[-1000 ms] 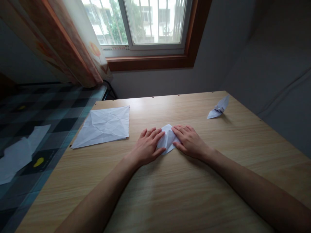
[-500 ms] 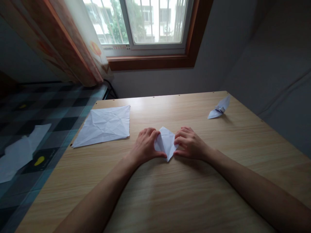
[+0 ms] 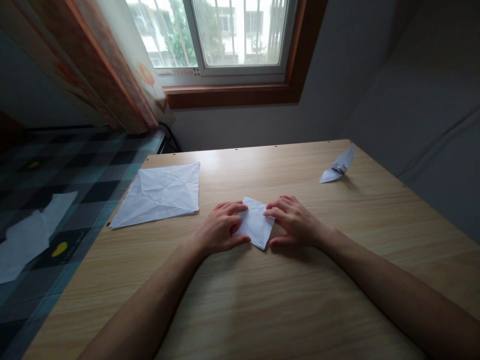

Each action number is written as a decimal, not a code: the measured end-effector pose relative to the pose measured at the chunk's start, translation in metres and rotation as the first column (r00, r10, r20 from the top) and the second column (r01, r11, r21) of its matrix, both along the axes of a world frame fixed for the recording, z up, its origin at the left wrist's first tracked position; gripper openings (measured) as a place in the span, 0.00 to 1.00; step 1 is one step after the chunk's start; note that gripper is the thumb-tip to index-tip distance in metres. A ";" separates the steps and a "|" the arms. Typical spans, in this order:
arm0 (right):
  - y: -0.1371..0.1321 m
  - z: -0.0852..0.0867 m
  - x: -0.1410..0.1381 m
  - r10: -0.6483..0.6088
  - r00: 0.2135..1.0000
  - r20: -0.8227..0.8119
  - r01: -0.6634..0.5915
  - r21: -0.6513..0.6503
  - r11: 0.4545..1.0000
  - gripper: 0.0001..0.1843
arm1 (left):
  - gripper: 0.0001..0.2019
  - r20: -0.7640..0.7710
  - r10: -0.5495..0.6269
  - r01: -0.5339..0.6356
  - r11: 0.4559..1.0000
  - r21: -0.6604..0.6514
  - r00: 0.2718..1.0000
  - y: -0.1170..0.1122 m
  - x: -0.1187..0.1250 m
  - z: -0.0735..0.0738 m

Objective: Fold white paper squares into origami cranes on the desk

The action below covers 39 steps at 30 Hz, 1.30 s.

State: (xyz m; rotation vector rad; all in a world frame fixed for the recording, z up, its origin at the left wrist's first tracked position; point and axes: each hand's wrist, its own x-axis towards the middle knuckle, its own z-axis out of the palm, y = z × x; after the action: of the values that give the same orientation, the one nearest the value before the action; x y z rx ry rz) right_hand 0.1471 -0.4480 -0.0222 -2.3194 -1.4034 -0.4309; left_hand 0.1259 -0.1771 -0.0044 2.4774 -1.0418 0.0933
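Hands: two, bare, both above the tabletop's middle.
Left hand: curved and spread, fingertips and thumb apart along the paper's left side.
Right hand: loosely spread, fingertips on the paper's upper right edge, thumb apart near its lower corner.
Small folded white paper square: one, lying between the hands, corner toward the person.
Creased white paper sheet: one, flat, beyond the left hand at the table's far left.
Folded white paper figure with pointed wings: one, near the far right corner.
Table: pale wood-grained top.
Checked dark cloth: at left, with loose white paper, count unclear.
Room: brown-framed window, orange-and-cream flowered curtain, grey wall.
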 end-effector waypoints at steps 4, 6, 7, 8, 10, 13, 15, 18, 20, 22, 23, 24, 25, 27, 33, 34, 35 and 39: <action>0.001 0.000 -0.002 0.006 0.999 0.041 -0.007 0.019 1.000 0.23 | 0.17 -0.008 0.002 -0.002 1.000 0.012 1.000 0.000 0.000 -0.002; 0.001 0.001 -0.003 0.005 0.999 0.031 -0.005 0.011 1.000 0.19 | 0.18 -0.013 0.011 -0.011 1.000 0.003 1.000 0.000 0.000 -0.002; 0.001 0.002 -0.003 0.004 1.000 0.028 -0.004 0.004 1.000 0.18 | 0.19 -0.013 0.013 -0.013 1.000 -0.002 1.000 0.000 0.000 -0.002; 0.001 0.002 -0.003 0.002 1.000 0.029 -0.002 0.000 1.000 0.16 | 0.20 -0.012 0.014 -0.014 1.000 -0.004 1.000 0.000 0.000 -0.002; 0.001 0.003 -0.003 0.004 0.999 0.053 -0.004 -0.006 1.000 0.12 | 0.21 -0.003 0.009 -0.009 1.000 -0.006 1.000 0.000 0.000 -0.003; 0.003 0.003 -0.002 0.026 0.991 0.129 -0.025 -0.013 1.000 0.09 | 0.22 0.021 -0.007 0.007 1.000 -0.012 1.000 -0.001 0.001 -0.003; 0.004 0.003 -0.002 0.027 0.983 0.180 -0.024 -0.016 1.000 0.08 | 0.23 0.035 -0.019 0.020 1.000 -0.015 0.999 -0.001 0.001 -0.003; 0.006 0.003 -0.004 -0.013 0.970 0.242 0.018 -0.018 1.000 0.08 | 0.25 0.041 -0.023 0.023 1.000 -0.019 0.999 -0.002 0.001 -0.001; 0.007 0.004 -0.006 -0.056 0.962 0.267 0.060 -0.008 0.998 0.10 | 0.27 0.042 -0.008 0.009 1.000 -0.017 0.999 -0.002 0.001 -0.001; 0.008 0.006 -0.008 -0.104 0.959 0.265 0.103 0.021 0.995 0.11 | 0.29 0.053 0.018 -0.018 1.000 -0.014 0.998 -0.004 0.000 -0.001; 0.008 0.007 -0.009 -0.129 0.958 0.254 0.122 0.043 0.992 0.11 | 0.30 0.065 0.035 -0.034 0.999 -0.014 0.997 -0.005 -0.001 -0.002; 0.009 0.007 -0.010 -0.151 0.959 0.242 0.138 0.067 0.988 0.11 | 0.30 0.080 0.053 -0.052 0.998 -0.018 0.995 -0.006 -0.002 -0.003; 0.010 0.007 -0.011 -0.171 0.958 0.231 0.153 0.097 0.984 0.11 | 0.29 0.098 0.073 -0.071 0.997 -0.026 0.993 -0.008 -0.003 -0.003; 0.013 0.006 -0.012 -0.215 0.952 0.218 0.182 0.163 0.970 0.10 | 0.23 0.127 0.115 -0.110 0.993 -0.046 0.985 -0.010 -0.004 -0.005; 0.019 0.003 -0.018 -0.391 0.893 0.223 0.296 0.365 0.883 0.06 | 0.03 0.202 0.309 -0.290 0.950 -0.117 0.929 -0.016 -0.008 -0.008; 0.020 0.004 -0.021 -0.381 0.894 0.237 0.281 0.365 0.887 0.07 | 0.02 0.218 0.330 -0.308 0.942 -0.131 0.918 -0.016 -0.009 -0.009; 0.021 0.006 -0.023 -0.353 0.901 0.251 0.256 0.347 0.902 0.08 | 0.02 0.232 0.345 -0.318 0.937 -0.144 0.910 -0.017 -0.010 -0.009; 0.028 0.010 -0.029 -0.216 0.940 0.264 0.166 0.198 0.966 0.09 | 0.03 0.268 0.387 -0.340 0.918 -0.205 0.882 -0.019 -0.011 -0.011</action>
State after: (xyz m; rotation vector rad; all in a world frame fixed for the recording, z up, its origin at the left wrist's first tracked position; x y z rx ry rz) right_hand 0.1180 -0.4200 -0.0119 -2.3258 -1.2044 -0.9401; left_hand 0.1147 -0.1966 -0.0153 2.5346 -0.6309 0.6668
